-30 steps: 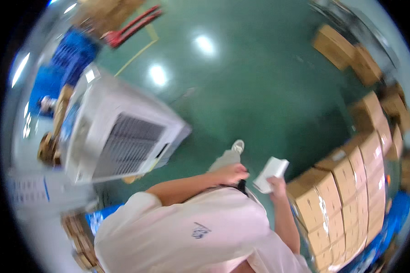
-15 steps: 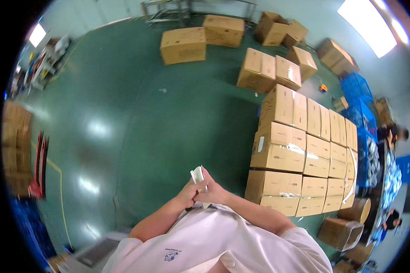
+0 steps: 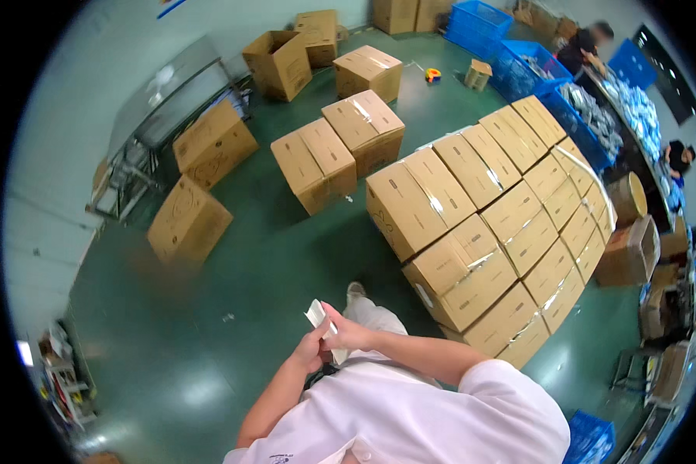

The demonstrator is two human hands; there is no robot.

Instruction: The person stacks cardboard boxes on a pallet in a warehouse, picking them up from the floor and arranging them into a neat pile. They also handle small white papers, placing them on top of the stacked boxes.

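Observation:
In front of my waist I hold a white, folded paper-like bundle [image 3: 317, 313], its upper end sticking out above my fingers. My right hand [image 3: 349, 332] is closed round its side. Lower down, my left hand [image 3: 309, 352] is closed against it too, and the two hands touch. What the bundle is exactly cannot be made out, and its middle is hidden by my fingers. To the right of my hands stands a large block of taped cardboard cartons [image 3: 460, 271], apart from them. One foot [image 3: 356, 291] shows on the green floor ahead.
Two closed cartons [image 3: 313, 162] stand ahead, with an open carton [image 3: 278, 66] beyond. More boxes [image 3: 189, 220] sit left near a metal rack [image 3: 127, 174]. A yellow-orange tape dispenser [image 3: 433, 75] lies on the floor. Blue crates [image 3: 526, 69] and people at a long table are far right.
My view has swung to the right, so the cartons now lie further left and nearer. One foot has come into sight. Both hands keep their hold on the white bundle.

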